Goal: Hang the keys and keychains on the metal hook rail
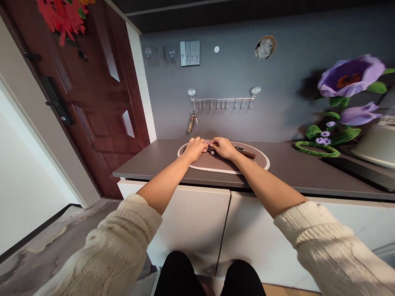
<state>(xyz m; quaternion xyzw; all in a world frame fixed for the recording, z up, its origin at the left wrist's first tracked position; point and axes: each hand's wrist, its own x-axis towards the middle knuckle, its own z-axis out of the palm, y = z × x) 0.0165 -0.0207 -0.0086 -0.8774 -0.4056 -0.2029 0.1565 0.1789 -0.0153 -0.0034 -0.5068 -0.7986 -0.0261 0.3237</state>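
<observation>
Both my hands rest on an oval brown mat with a white rim (247,169) on the cabinet top. My left hand (195,148) is curled, fingers closed around a small metal item, likely keys (211,151), between the two hands. My right hand (223,147) is also closed, pinching the same small item from the right. Just right of my right hand lies a brown strap or key fob (247,153) on the mat. What exactly the fingers hold is too small to make out.
A grey cabinet top (148,162) over white cabinet doors (191,222). On the grey wall, a hook rail (224,99) with a key bunch (191,122) hanging. Dark red door (92,94) at left. Purple flower ornament (345,102) and a grey object (375,146) at right.
</observation>
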